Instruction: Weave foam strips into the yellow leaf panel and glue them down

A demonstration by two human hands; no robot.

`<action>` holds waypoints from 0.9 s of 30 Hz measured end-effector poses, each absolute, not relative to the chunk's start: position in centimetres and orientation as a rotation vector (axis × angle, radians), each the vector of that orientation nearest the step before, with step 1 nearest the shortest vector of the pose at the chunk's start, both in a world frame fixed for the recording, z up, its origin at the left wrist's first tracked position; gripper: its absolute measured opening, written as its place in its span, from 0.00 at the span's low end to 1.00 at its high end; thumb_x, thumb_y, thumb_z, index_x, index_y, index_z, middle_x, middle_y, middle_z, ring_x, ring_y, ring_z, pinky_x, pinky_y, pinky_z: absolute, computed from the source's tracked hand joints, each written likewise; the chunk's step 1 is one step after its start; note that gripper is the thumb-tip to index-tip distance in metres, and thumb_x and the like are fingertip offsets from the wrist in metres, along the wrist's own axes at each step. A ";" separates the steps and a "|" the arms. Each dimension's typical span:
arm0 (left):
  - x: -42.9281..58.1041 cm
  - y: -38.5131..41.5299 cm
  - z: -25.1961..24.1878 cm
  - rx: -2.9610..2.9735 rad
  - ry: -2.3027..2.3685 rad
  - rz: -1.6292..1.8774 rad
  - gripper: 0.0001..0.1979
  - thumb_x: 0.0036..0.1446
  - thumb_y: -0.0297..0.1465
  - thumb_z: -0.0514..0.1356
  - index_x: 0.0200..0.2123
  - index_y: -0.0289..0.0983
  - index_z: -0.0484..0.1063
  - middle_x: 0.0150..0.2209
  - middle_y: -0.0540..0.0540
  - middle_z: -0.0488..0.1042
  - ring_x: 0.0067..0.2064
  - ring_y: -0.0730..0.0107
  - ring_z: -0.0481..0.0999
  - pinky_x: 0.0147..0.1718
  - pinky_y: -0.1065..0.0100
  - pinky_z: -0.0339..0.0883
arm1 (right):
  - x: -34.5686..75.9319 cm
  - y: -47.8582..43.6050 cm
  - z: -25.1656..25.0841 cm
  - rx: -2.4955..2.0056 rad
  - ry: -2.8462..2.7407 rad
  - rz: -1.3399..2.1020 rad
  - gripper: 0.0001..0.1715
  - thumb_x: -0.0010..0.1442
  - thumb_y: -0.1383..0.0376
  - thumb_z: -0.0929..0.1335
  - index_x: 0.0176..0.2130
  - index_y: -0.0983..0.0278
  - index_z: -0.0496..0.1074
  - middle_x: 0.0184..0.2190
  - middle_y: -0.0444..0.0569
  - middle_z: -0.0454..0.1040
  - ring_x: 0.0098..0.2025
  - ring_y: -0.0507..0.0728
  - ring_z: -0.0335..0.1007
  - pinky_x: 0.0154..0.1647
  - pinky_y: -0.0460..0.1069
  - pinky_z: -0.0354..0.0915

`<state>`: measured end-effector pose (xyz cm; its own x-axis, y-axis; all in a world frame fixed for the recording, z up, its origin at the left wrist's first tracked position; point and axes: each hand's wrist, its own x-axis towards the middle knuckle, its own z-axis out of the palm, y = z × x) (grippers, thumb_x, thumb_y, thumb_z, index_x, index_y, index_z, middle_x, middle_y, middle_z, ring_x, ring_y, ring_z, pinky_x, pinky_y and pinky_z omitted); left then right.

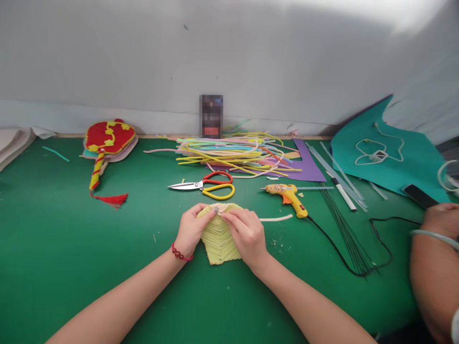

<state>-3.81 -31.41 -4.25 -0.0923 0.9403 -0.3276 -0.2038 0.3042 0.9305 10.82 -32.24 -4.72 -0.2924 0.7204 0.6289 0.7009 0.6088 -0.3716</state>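
Note:
Between my hands is a pale yellow-green leaf-shaped piece (220,243) made of chenille stems laid in slanting rows. My left hand (191,227) grips its upper left edge, thumb on the front. With fingers pinched together, my right hand (247,234) presses at the top of the piece, on a cream chenille stem (276,219) whose free end sticks out to the right. Its other end lies along the top, partly hidden by my fingers. Just beyond lie scissors (204,185) with red and yellow handles. A yellow glue gun (287,193) rests to the right.
Behind lies a pile of coloured chenille stems (233,155) on purple sheet (311,165), near a blurred phone-like screen (211,117). A red fan-shaped craft (109,138) is at left. Glue sticks (344,177), dark wires (344,229), a teal sheet (376,148) and another person's arm (432,267) are at right.

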 end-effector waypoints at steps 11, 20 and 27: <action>-4.1 -31.3 -4.1 0.839 1.294 1.076 0.17 0.38 0.41 0.67 0.26 0.34 0.72 0.25 0.49 0.73 0.27 0.71 0.71 0.26 0.72 0.64 | 12.2 -31.0 -3.8 -0.975 -2.101 0.058 0.07 0.60 0.69 0.65 0.37 0.61 0.73 0.32 0.45 0.76 0.34 0.51 0.66 0.39 0.50 0.59; -4.2 -31.3 -4.1 0.833 1.294 1.059 0.17 0.37 0.40 0.68 0.26 0.34 0.72 0.25 0.49 0.73 0.27 0.71 0.71 0.26 0.73 0.64 | 12.7 -31.0 -3.8 -0.960 -2.196 0.063 0.14 0.63 0.71 0.60 0.42 0.61 0.71 0.35 0.46 0.75 0.36 0.52 0.65 0.43 0.52 0.58; -4.1 -31.3 -4.1 0.882 1.333 1.046 0.17 0.39 0.42 0.67 0.26 0.34 0.72 0.26 0.47 0.74 0.28 0.69 0.72 0.27 0.71 0.65 | 13.0 -30.9 -3.2 -0.920 -2.302 0.030 0.15 0.63 0.72 0.58 0.43 0.63 0.70 0.36 0.48 0.74 0.38 0.53 0.64 0.45 0.53 0.58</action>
